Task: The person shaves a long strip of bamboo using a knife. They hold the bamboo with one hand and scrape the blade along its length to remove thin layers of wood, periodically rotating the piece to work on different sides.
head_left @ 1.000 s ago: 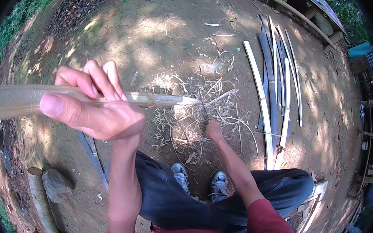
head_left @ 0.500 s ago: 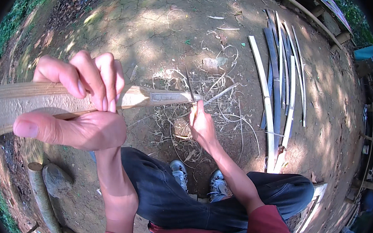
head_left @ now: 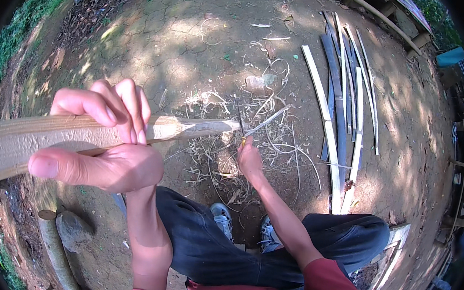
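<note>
Left hand grasping a broad, pale strip, fingers over its upper edge, thumb along the lower; strip runs from the left edge of view to a narrowed tip in front of the wearer. Right hand closed round the handle of a knife, dark blade pointing away, crossing at that tip; contact can't be told. Step in hand, by my reading: paring the narrow end. Next stroke would call for a firm left hold and a shallow blade angle. Beyond: curled shavings on the ground below, long strips lying to the right, log beside a stone at lower left.
</note>
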Tool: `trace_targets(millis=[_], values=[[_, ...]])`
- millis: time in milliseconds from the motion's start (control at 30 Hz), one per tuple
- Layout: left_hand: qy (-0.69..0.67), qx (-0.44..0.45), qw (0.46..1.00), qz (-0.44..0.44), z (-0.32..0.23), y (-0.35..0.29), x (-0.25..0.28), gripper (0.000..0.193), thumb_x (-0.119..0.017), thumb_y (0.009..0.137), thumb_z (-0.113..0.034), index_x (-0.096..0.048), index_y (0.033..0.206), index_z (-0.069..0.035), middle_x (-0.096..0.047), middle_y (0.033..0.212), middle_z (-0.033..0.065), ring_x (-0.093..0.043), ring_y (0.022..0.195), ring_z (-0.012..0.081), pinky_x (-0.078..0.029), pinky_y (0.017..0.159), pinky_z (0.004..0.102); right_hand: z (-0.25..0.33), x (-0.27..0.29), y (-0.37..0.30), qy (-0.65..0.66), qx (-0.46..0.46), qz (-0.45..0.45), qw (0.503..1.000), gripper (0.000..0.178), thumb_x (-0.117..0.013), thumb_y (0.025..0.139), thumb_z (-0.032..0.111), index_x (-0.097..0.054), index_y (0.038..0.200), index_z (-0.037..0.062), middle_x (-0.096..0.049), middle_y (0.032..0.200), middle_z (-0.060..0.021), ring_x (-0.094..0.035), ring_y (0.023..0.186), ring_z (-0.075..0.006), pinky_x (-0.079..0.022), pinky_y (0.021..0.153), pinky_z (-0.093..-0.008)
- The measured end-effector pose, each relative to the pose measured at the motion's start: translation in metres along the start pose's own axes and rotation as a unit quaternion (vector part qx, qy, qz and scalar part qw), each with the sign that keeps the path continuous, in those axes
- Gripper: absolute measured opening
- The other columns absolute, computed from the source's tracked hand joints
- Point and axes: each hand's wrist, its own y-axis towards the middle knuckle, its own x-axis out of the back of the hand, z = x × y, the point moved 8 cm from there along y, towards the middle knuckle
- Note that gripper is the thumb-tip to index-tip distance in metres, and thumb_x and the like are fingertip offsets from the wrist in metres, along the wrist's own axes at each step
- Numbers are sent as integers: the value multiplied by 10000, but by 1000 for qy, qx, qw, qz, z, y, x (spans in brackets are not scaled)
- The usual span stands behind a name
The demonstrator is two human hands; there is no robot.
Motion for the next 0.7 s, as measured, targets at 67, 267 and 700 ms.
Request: trace_targets(millis=[67,267,700], values=[[-3,3,1000,5,2,1,-2,692,-205,875,-746,-412,749,-98,-316,531,-17,-285,392,85,-234,392,207,-4,2,0,-12,2,-27,1000,252,-444,916,124,-446,1025,-104,-629,692,-278,-635,683,-465,-502,629,-527],[21,-20,999,-40,-4,-4,12,724,-227,850,-772,-407,736,-80,-314,512,-8,-257,380,84,-226,366,205,73,42,-30,16,59,9,998,240,-460,909,125,-462,1025,-85,-599,625,-274,-638,611,-410,-490,588,-520],[13,11,1000,-21,-9,-18,-3,719,-242,826,-798,-365,735,-96,-308,535,-3,-257,430,102,-266,397,233,39,25,-14,12,26,30,999,317,-482,895,157,-472,1094,-90,-623,718,-312,-635,696,-469,-519,651,-529]])
